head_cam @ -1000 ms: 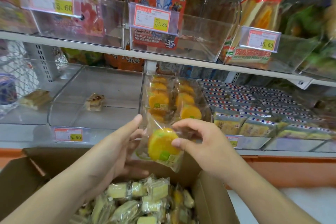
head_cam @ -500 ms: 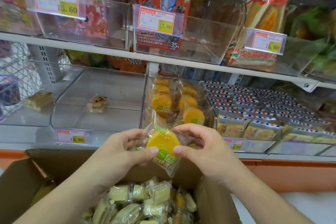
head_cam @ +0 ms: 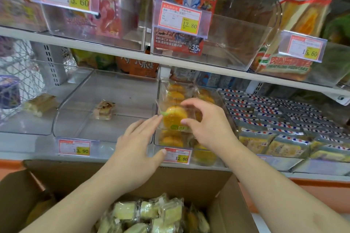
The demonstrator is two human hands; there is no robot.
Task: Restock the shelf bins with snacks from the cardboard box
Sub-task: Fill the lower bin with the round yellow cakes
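Note:
A round yellow cake in a clear wrapper (head_cam: 173, 117) is held over the clear shelf bin (head_cam: 155, 138) that holds several cakes of the same kind. My right hand (head_cam: 206, 126) pinches the wrapper between thumb and fingers. My left hand (head_cam: 136, 145) reaches toward it with straight fingers, its fingertips at the cake's left edge. The cardboard box (head_cam: 223, 204) sits open below my arms, with several pale yellow wrapped snacks (head_cam: 149, 213) inside.
Left of the cake bin is a clear bin (head_cam: 75, 119) with one small wrapped pastry (head_cam: 103, 110). Striped packets (head_cam: 284, 117) fill the bins on the right. An upper shelf (head_cam: 113, 53) carries clear bins with boxed snacks and price tags.
Both hands rose from above the box up to the cake bin. My left hand let go of the wrapper and straightened; my right hand alone holds the cake now.

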